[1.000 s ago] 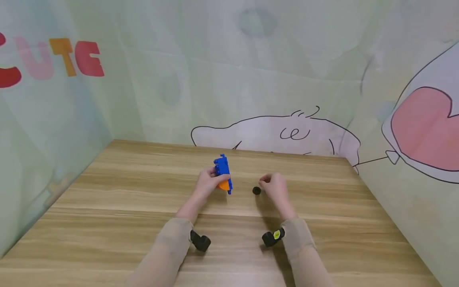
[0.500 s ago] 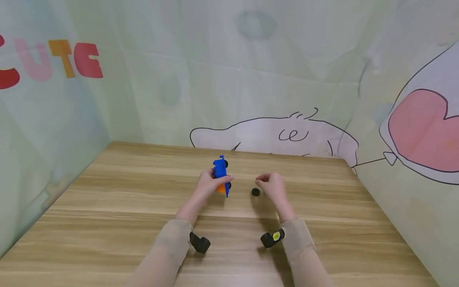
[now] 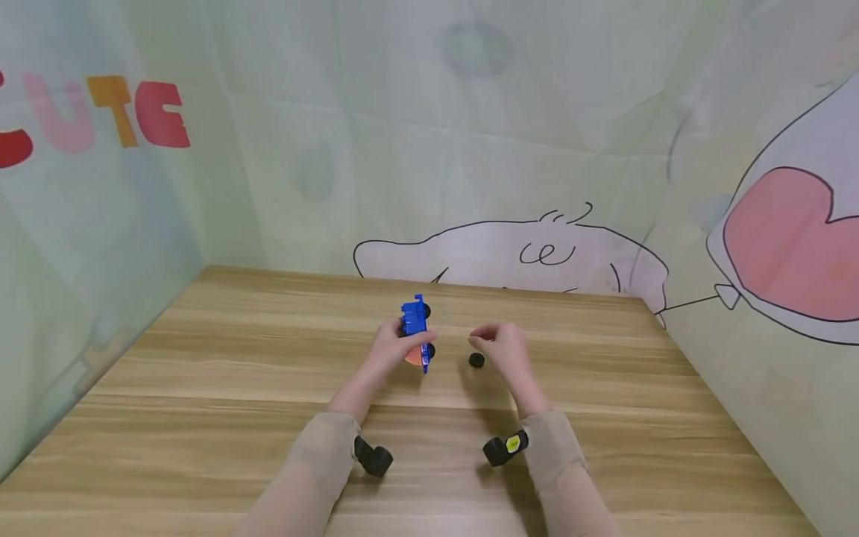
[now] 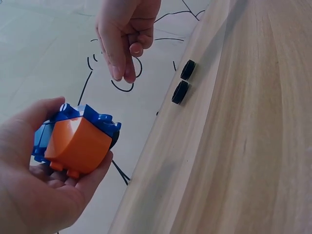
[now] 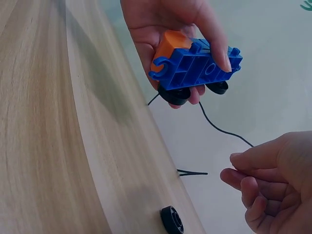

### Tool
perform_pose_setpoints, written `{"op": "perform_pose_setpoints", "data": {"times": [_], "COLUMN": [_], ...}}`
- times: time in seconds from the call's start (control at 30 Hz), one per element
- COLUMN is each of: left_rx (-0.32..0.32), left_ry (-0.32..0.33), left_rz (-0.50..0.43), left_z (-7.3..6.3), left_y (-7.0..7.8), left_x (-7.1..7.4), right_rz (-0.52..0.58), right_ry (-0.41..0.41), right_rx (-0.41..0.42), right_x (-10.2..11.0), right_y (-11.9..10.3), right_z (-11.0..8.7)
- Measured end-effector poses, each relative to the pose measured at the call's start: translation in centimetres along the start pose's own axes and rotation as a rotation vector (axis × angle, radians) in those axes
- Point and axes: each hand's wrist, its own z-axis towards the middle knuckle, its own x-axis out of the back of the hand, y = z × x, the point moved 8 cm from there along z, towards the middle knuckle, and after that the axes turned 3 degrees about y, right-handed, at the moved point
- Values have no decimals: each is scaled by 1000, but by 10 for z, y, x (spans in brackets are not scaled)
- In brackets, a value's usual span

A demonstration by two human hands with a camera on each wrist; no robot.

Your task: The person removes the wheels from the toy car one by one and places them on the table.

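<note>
My left hand (image 3: 389, 347) grips a toy car (image 3: 414, 319) by its body, raised over the table. The car has a blue base with open cells underneath, an orange block (image 4: 78, 145) and two black wheels in sight, the nearer wheel (image 5: 174, 94) and the farther wheel (image 5: 217, 87). To its right hovers my right hand (image 3: 502, 347), apart from the car. In the right wrist view its fingers are loosely bent, thumb close to the index finger, with nothing visible between them. Below it, a loose black wheel (image 4: 180, 92) lies on the table beside another loose wheel (image 4: 188, 69).
The wood-grain table (image 3: 268, 462) reaches back to a printed cloth wall (image 3: 288, 171) with cartoon drawings. Black wrist cameras sit on both forearms, the left camera (image 3: 373, 456) and the right camera (image 3: 505, 447).
My left hand has turned the toy car so that two black wheels now show on its right side. The right hand has shifted slightly left, over the loose wheels.
</note>
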Motion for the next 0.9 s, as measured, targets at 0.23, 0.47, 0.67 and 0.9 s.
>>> {"op": "perform_pose_setpoints", "data": {"times": [0.23, 0.47, 0.67, 0.9], "left_rx": [32, 19, 1, -67], "left_ry": [-5, -30, -12, 6], "left_rz": [6, 6, 20, 65], "left_z": [-1, 2, 2, -1], "left_y": [-3, -3, 2, 10], "left_x": [-1, -3, -3, 0], "right_rz": [37, 94, 186, 280], "right_ry": [-26, -44, -60, -73], "right_rx": [7, 10, -52, -67], "right_x": [-4, -8, -7, -5], "right_y": [-4, -3, -2, -4], "right_z": [0, 0, -1, -1]}}
